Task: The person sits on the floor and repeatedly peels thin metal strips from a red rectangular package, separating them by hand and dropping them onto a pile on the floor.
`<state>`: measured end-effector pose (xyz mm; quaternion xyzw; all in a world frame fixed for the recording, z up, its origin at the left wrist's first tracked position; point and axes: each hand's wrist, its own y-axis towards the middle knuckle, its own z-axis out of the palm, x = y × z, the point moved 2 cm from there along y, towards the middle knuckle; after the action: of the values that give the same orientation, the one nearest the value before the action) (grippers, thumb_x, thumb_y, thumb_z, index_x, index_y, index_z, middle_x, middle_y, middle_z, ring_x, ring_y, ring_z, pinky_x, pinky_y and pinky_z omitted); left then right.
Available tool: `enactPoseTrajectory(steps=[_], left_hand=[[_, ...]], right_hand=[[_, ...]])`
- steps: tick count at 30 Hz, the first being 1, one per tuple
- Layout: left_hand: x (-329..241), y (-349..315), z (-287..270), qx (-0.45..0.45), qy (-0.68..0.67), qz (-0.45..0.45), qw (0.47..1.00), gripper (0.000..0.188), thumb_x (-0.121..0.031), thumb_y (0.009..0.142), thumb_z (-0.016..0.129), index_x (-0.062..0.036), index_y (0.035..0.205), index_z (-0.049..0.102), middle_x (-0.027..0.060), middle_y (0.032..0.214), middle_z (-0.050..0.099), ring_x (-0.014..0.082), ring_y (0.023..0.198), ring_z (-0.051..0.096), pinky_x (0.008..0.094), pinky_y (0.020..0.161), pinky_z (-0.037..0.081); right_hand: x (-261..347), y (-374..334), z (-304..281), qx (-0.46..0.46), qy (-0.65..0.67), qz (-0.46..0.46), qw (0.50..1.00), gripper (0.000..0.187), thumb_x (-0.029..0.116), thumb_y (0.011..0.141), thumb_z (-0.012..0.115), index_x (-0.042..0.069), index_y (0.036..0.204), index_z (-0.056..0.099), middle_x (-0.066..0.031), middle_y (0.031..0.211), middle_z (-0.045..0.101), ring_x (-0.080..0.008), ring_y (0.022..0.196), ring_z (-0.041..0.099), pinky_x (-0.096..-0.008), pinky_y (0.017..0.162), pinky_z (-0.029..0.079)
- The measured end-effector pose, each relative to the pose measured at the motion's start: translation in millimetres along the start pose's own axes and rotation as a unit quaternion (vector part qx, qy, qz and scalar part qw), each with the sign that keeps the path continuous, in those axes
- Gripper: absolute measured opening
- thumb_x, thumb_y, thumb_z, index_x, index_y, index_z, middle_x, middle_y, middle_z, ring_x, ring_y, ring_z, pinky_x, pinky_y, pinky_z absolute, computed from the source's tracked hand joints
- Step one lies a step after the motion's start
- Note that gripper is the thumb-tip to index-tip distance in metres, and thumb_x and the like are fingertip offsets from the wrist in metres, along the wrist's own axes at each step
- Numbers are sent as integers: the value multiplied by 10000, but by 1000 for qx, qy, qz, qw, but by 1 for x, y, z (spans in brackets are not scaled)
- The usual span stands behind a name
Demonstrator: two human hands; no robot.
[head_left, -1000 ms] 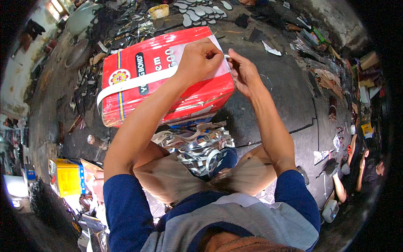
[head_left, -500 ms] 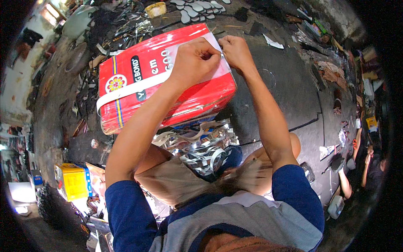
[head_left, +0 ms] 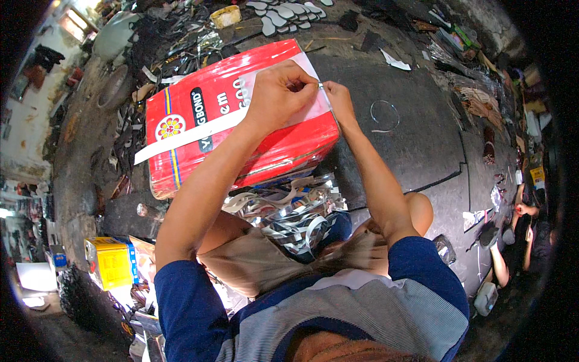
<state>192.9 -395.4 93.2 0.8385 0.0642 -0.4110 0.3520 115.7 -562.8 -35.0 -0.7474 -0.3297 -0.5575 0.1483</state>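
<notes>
In front of me stands a red carton [head_left: 253, 158] with a pale sheet on its top. Across it lies a long white strip [head_left: 193, 133], whose free left end sticks out past the carton's edge. My left hand [head_left: 278, 93] pinches this strip above the carton, fingers and thumb together, and hides the part beneath. Close by at the carton's far right edge, my right hand [head_left: 339, 102] is closed with its fingertips almost meeting the left ones. A small pale bit shows between the two hands; what the right fingers hold is too small to make out.
Tangled white and silvery strips [head_left: 301, 226] lie between my knees and the carton. A thin clear curl [head_left: 385, 116] rests on the dark mat at right. Beyond are white sole-shaped pieces [head_left: 283, 15] and a yellow tub [head_left: 226, 16]. A yellow box [head_left: 108, 262] stands at left; another person's arm [head_left: 499, 265] shows far right.
The strip's left end, which curved down over the carton's side, now sticks out straighter. My right hand has come slightly nearer and its fingers are more tucked in.
</notes>
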Motion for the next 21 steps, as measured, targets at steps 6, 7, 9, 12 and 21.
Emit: enactPoseTrajectory(steps=[6, 7, 9, 12, 21], left_hand=[[-2, -1, -4, -1, 7, -3, 1000, 75, -82, 818, 736, -7, 826, 732, 45, 794, 671, 84, 686, 614, 242, 607, 480], [-4, 0, -2, 0, 7, 0, 1000, 76, -82, 819, 735, -7, 823, 731, 45, 795, 672, 85, 682, 612, 242, 601, 477], [-4, 0, 0, -2, -4, 2, 1000, 75, -80, 820, 731, -6, 822, 731, 45, 793, 672, 87, 674, 608, 243, 593, 470], [-4, -1, 2, -4, -1, 9, 1000, 74, -80, 820, 729, -5, 819, 730, 46, 789, 671, 89, 667, 604, 245, 588, 466], [-4, 2, 1, 1, -17, -15, 1000, 55, -57, 818, 727, -3, 819, 730, 40, 790, 667, 78, 673, 607, 237, 585, 471]], right_hand=[[-37, -18, 9, -9, -59, 10, 998, 297, 253, 891, 621, -25, 889, 726, -250, 910, 705, -371, 858, 698, -435, 770, 519], [-60, -20, 7, -11, -81, 16, 997, 294, 253, 886, 625, -23, 881, 727, -248, 913, 705, -374, 861, 696, -435, 773, 519], [-94, -21, 15, -15, -92, 40, 995, 288, 250, 879, 632, -21, 866, 729, -248, 916, 705, -377, 864, 694, -438, 776, 518], [-123, -28, 20, -21, -86, 88, 992, 276, 242, 872, 640, -19, 855, 728, -255, 916, 703, -382, 866, 694, -447, 776, 520], [-172, -31, 22, -65, -147, 115, 980, 264, 212, 850, 639, -41, 884, 708, -266, 887, 699, -421, 894, 687, -476, 808, 531]])
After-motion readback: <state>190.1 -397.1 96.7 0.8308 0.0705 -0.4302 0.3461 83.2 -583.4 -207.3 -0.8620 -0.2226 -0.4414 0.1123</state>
